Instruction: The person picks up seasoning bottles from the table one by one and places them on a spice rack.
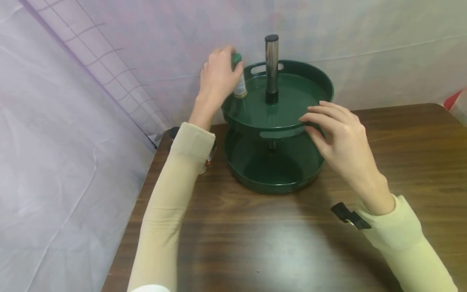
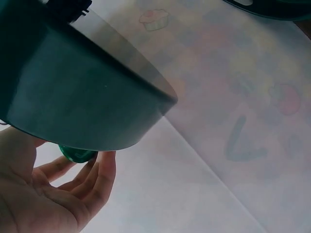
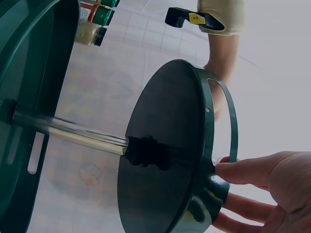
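A two-tier green turntable organizer stands on the table, with an upper tray [image 1: 299, 103] and a lower tray [image 1: 240, 176] joined by a metal post [image 1: 271, 67]. My left hand [image 1: 219, 75] grips a small jar [image 1: 240, 87] by its green cap [image 1: 236, 58]. That jar is at the upper tray's left side, its base down by the tray floor. In the left wrist view the green cap [image 2: 77, 154] shows between the fingers, and the tray hides the jar's body. At the front right, my right hand [image 1: 341, 140] pinches the upper tray's rim beside a handle cutout [image 3: 222, 116].
Several jars [image 3: 90, 34] stand left of the organizer, mostly behind my left forearm in the head view. The brown wooden table [image 1: 262, 235] extends forward and right. A pale sheet [image 1: 383, 32] hangs close behind; another covers the left side.
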Available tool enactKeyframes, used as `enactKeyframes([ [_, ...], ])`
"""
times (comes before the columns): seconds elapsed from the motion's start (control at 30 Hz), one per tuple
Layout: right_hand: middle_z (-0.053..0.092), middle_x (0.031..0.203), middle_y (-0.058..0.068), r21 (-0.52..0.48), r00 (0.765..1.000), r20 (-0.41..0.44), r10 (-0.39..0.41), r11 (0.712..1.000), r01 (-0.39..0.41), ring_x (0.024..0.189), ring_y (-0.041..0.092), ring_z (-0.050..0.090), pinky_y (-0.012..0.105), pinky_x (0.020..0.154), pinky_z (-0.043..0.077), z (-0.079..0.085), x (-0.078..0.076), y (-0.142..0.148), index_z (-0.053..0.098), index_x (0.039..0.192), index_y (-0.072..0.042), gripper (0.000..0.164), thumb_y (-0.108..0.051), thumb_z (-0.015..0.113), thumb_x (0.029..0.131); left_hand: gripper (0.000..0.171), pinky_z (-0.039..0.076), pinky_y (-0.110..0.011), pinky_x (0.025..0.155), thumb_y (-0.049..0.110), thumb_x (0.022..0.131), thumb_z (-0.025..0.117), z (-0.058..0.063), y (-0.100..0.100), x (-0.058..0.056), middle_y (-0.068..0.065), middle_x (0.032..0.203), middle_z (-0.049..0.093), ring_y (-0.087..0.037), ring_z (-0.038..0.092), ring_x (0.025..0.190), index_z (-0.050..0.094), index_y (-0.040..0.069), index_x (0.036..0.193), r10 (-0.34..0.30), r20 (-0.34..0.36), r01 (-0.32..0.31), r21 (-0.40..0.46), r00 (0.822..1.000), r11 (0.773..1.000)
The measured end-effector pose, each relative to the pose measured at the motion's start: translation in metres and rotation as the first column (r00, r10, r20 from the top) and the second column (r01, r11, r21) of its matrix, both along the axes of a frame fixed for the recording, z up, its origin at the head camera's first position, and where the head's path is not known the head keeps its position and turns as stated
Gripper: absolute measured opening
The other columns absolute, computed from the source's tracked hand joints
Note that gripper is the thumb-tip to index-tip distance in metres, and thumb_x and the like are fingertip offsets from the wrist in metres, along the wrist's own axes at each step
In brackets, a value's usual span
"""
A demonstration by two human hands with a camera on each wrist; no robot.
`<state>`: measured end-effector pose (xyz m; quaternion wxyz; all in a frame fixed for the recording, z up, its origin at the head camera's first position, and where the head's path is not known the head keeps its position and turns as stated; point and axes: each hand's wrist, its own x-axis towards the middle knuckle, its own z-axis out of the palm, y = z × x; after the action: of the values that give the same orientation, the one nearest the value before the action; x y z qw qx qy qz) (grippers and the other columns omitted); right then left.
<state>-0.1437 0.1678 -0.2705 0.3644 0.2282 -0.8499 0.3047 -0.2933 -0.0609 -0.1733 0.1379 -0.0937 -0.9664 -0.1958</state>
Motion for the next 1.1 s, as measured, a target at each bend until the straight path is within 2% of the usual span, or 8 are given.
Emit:
enactKeyframes([
  [0.37, 0.070, 0.121, 0.016, -0.008, 1.000, 0.011, -0.002, 1.000, 0.002, 0.127, 0.036, 0.055, 0.052, 0.111, 0.036, 0.000, -0.001, 0.001, 0.077, 0.109, -0.005, 0.027, 0.006, 0.078, 0.084, 0.052, 0.047, -0.037, 0.103, 0.039, 0.106, 0.046, 0.001, 0.002, -0.001, -0.005, 0.154, 0.043, -0.021, 0.053, 0.129, 0.040, 0.019, 0.155, 0.005, 0.022, -0.004, -0.021, 1.000, 1.000],
  [0.67, 0.070, 0.120, 0.016, -0.002, 1.000, 0.010, 0.009, 1.000, -0.009, 0.127, 0.037, 0.055, 0.051, 0.111, 0.036, -0.001, -0.004, 0.001, 0.077, 0.108, -0.005, 0.027, 0.006, 0.078, 0.083, 0.063, 0.042, -0.039, 0.109, 0.047, 0.106, 0.043, -0.002, -0.005, 0.007, -0.007, 0.161, 0.030, -0.024, 0.048, 0.136, 0.027, 0.020, 0.160, 0.022, 0.003, -0.021, -0.047, 1.000, 0.999],
  [0.9, 0.070, 0.120, 0.016, 0.001, 1.000, 0.008, 0.015, 1.000, -0.015, 0.127, 0.037, 0.055, 0.051, 0.111, 0.036, 0.000, -0.006, 0.001, 0.077, 0.108, -0.005, 0.028, 0.007, 0.078, 0.083, 0.065, 0.050, -0.040, 0.093, 0.052, 0.104, 0.042, 0.005, -0.022, 0.024, -0.008, 0.155, 0.032, -0.025, 0.056, 0.123, 0.027, 0.022, 0.160, 0.040, -0.050, -0.042, -0.038, 0.998, 0.998],
  [1.1, 0.071, 0.119, 0.016, 0.007, 1.000, 0.003, 0.006, 1.000, -0.006, 0.126, 0.037, 0.055, 0.051, 0.111, 0.037, 0.001, -0.006, 0.004, 0.077, 0.107, -0.005, 0.027, 0.007, 0.078, 0.083, 0.067, 0.048, -0.041, 0.096, 0.054, 0.103, 0.044, 0.012, -0.032, 0.047, -0.009, 0.155, 0.032, -0.027, 0.051, 0.128, 0.029, 0.021, 0.159, 0.030, -0.064, -0.031, -0.019, 0.997, 0.999],
])
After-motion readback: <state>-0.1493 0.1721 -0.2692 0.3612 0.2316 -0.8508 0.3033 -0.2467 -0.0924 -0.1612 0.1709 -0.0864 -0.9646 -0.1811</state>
